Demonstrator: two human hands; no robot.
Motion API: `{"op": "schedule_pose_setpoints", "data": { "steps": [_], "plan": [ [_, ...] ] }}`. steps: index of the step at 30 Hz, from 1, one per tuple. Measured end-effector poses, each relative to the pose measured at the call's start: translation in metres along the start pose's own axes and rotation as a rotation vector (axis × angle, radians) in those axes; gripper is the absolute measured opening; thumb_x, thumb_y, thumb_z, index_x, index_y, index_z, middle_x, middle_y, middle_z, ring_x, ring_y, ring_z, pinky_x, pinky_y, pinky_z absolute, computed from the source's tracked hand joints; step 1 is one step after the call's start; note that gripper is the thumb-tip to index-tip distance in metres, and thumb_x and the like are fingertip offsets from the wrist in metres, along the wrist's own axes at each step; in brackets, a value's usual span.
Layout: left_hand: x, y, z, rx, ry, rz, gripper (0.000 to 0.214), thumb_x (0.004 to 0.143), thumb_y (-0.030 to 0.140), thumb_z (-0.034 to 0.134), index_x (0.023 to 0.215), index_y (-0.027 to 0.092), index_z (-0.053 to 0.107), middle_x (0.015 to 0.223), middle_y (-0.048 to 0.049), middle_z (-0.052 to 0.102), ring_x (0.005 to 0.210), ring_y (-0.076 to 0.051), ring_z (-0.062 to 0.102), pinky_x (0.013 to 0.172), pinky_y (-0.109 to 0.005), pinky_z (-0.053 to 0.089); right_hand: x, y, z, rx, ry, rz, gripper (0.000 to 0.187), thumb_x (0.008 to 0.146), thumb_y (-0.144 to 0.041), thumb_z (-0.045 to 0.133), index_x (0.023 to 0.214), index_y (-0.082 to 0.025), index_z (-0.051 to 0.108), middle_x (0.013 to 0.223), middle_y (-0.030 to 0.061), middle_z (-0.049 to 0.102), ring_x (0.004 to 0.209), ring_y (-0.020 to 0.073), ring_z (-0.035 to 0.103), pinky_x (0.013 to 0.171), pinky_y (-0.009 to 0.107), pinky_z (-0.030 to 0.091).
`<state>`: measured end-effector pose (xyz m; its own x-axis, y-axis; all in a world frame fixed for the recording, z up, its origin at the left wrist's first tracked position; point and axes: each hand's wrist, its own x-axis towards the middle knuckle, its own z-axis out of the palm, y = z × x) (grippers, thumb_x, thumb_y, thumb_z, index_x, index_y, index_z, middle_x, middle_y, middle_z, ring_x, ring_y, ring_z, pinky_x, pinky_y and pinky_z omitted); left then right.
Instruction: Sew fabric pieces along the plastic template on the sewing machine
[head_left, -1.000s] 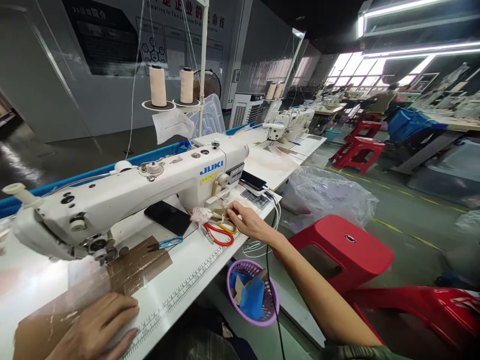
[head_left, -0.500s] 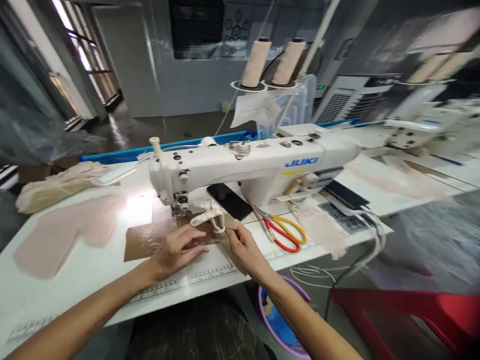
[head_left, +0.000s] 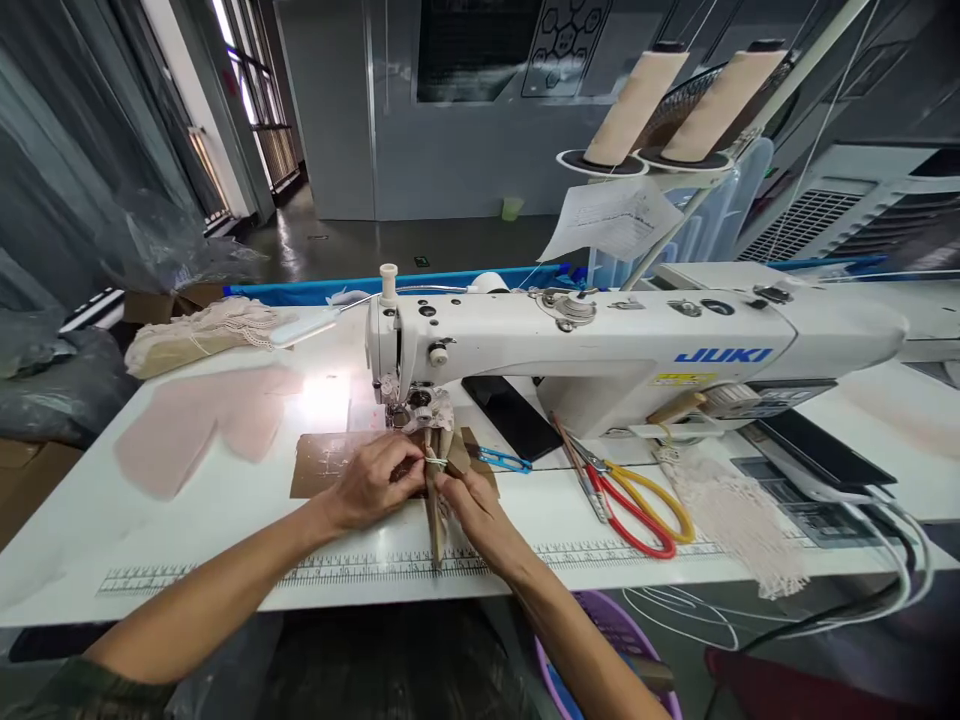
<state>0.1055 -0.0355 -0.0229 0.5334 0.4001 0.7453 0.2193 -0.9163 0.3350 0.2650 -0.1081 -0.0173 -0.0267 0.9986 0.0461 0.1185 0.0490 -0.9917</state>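
Both my hands meet in front of the needle of a white JUKI sewing machine (head_left: 600,345). My left hand (head_left: 373,480) and my right hand (head_left: 469,500) pinch a small bundle of beige strips (head_left: 436,470) tied with a pale band, standing over a brown taped patch (head_left: 326,462) on the white table (head_left: 225,555). A bit of lace (head_left: 431,410) lies under the presser foot. Blue thread snips (head_left: 501,460) lie just right of my fingers.
Red and yellow scissors (head_left: 637,500) and a lace piece (head_left: 739,520) lie to the right, a black phone (head_left: 510,415) under the machine arm. Pink fabric cutouts (head_left: 187,425) and folded lace (head_left: 202,335) sit left. Two thread cones (head_left: 675,95) stand behind. A purple basket (head_left: 622,650) is below the table edge.
My view swung left from the aisle to the machine. My right hand came back from the scissors area with the tied bundle, and both hands now hold it at the needle.
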Motion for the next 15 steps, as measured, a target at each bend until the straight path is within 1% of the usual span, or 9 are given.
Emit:
{"op": "schedule_pose_setpoints", "data": {
  "steps": [2,4,6,7,9,11,13,15],
  "plan": [
    [0.000,0.000,0.001,0.015,-0.001,0.004,0.008,0.090,0.015,0.052,0.083,0.016,0.057,0.070,-0.0035,0.064,0.062,-0.013,0.060,0.057,-0.022,0.051,0.001,0.003,-0.002,0.042,0.025,0.065,0.040,0.088,-0.055,0.045,0.078,-0.019,0.060,0.075,0.0032,0.062,0.076,0.0211,0.057,0.073,0.031,0.047],
    [0.000,0.000,0.001,0.017,0.001,0.000,0.009,0.089,0.014,0.051,0.082,0.016,0.055,0.069,-0.0029,0.063,0.061,-0.013,0.059,0.056,-0.021,0.050,0.003,0.006,-0.002,0.095,0.047,0.152,0.051,0.089,-0.062,0.038,0.075,-0.019,0.063,0.068,0.0039,0.062,0.069,0.0211,0.058,0.070,0.033,0.048],
    [0.000,0.001,0.002,0.011,0.000,-0.012,0.010,0.089,0.013,0.051,0.080,0.016,0.054,0.068,-0.0024,0.062,0.060,-0.012,0.059,0.055,-0.021,0.049,0.004,0.010,-0.001,0.109,0.056,0.202,0.057,0.091,-0.064,0.033,0.076,-0.019,0.066,0.066,0.0051,0.064,0.066,0.0216,0.061,0.071,0.034,0.049],
    [-0.001,0.001,0.003,0.003,0.000,-0.032,0.010,0.089,0.014,0.051,0.079,0.016,0.054,0.068,-0.0020,0.062,0.059,-0.012,0.059,0.054,-0.021,0.048,0.004,0.011,0.000,0.090,0.064,0.198,0.059,0.091,-0.064,0.033,0.076,-0.018,0.067,0.065,0.0057,0.064,0.066,0.0219,0.061,0.071,0.034,0.050],
    [-0.002,0.003,0.004,-0.034,-0.011,-0.133,0.013,0.090,0.017,0.050,0.079,0.016,0.055,0.068,-0.0020,0.062,0.060,-0.012,0.059,0.054,-0.021,0.049,0.003,0.013,0.002,0.005,0.099,0.129,0.058,0.092,-0.063,0.034,0.076,-0.017,0.067,0.066,0.0069,0.065,0.067,0.0225,0.062,0.069,0.034,0.050],
    [-0.005,0.005,0.005,-0.145,-0.049,-0.313,0.016,0.093,0.023,0.048,0.082,0.016,0.057,0.072,-0.0031,0.063,0.062,-0.012,0.061,0.057,-0.022,0.051,0.002,0.014,0.004,-0.091,0.152,0.004,0.052,0.093,-0.058,0.037,0.083,-0.017,0.067,0.073,0.0074,0.067,0.073,0.0231,0.062,0.071,0.034,0.050],
    [-0.007,0.005,0.008,-0.304,-0.090,-0.506,0.019,0.093,0.032,0.053,0.087,0.015,0.060,0.076,-0.0043,0.065,0.065,-0.013,0.063,0.060,-0.024,0.053,0.001,0.014,0.005,-0.147,0.191,-0.116,0.042,0.095,-0.052,0.040,0.093,-0.019,0.066,0.082,0.0071,0.067,0.081,0.0231,0.062,0.077,0.034,0.050],
    [-0.008,0.005,0.011,-0.454,-0.110,-0.647,0.026,0.089,0.039,0.060,0.091,0.013,0.061,0.076,-0.0046,0.066,0.065,-0.013,0.064,0.061,-0.024,0.054,-0.001,0.014,0.005,-0.173,0.194,-0.188,0.036,0.096,-0.048,0.041,0.095,-0.020,0.065,0.087,0.0065,0.066,0.086,0.0224,0.061,0.080,0.033,0.049]
  ]
}}
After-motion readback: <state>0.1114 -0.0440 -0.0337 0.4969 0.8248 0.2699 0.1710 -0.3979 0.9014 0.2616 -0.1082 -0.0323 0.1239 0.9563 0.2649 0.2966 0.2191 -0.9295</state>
